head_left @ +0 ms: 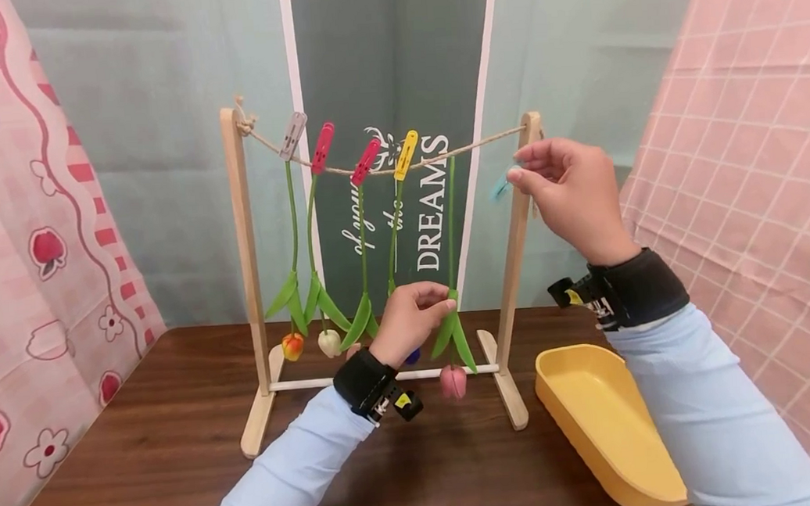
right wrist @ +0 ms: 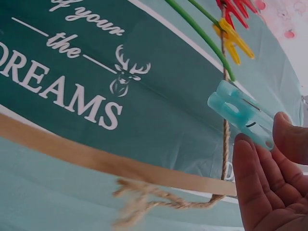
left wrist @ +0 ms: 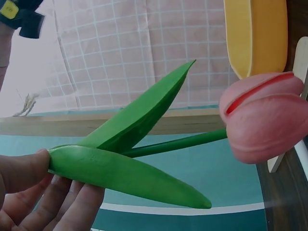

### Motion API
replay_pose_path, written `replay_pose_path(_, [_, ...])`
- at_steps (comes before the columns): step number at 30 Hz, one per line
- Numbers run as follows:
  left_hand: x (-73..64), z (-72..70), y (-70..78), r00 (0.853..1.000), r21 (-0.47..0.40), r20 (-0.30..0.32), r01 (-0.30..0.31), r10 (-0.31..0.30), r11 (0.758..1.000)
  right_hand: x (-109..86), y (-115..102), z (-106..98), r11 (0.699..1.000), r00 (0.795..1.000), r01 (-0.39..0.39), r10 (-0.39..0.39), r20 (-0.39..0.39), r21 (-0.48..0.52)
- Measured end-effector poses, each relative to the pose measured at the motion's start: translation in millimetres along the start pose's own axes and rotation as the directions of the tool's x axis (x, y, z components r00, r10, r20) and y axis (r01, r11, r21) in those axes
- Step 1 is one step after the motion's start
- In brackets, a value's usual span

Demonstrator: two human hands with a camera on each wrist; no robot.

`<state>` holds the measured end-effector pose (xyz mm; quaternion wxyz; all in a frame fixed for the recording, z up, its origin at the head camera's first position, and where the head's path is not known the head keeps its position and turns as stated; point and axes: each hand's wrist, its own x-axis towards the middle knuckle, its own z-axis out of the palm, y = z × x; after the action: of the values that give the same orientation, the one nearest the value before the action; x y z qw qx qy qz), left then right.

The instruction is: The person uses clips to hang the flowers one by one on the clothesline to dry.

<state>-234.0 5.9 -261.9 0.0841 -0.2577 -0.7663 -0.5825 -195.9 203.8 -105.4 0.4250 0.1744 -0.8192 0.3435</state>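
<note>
A pink artificial tulip [head_left: 453, 382] hangs head down, and my left hand [head_left: 413, 319] pinches it where the leaves [left wrist: 130, 166] join the stem. Its stem end reaches up to the rope [head_left: 480, 145], with no peg on it. Near the right post, my right hand [head_left: 573, 194] pinches a light blue clothes peg [right wrist: 243, 113] between thumb and fingers. To the left, several tulips hang upside down from the rope by a grey peg [head_left: 293, 136], two red pegs [head_left: 323, 148] and a yellow peg [head_left: 406, 156]. My left hand partly hides the blooms behind it.
The rope runs between two posts of a wooden stand [head_left: 243, 248] on the dark wooden table [head_left: 142, 428]. A yellow tray [head_left: 579, 429] lies right of the stand, partly behind my right forearm. Pink curtains flank both sides.
</note>
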Motion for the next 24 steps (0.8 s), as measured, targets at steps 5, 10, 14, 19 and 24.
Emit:
replay_pose_path(5, [5.3,-1.4,-0.6,1.0,0.006,-0.023,-0.017,0.018,1.0,18.6,-8.5,0.5,0.995,0.999,-0.024,0.021,0.031,0.093])
replay_pose_path(10, [8.4,-2.2,-1.7,1.0,-0.012,-0.026,-0.001,0.001,1.0,35.7,-14.6,4.0,0.986,0.998,-0.055,0.048,0.05,0.159])
replay_pose_path(14, [10.2,-2.5,-2.5,1.0,-0.033,-0.025,0.001,-0.002,0.999,48.4,-21.0,8.2,0.982,0.996,-0.077,0.067,0.061,0.174])
replay_pose_path(19, [13.8,-1.8,-2.1,1.0,-0.021,-0.031,0.0,-0.001,1.0,61.5,-29.3,12.2,0.977,0.994,-0.1,0.088,0.067,0.191])
replay_pose_path(24, [15.5,-0.5,-1.1,1.0,-0.007,-0.028,0.002,-0.002,1.0,71.2,-32.3,15.7,0.971,0.99,-0.126,0.111,0.084,0.201])
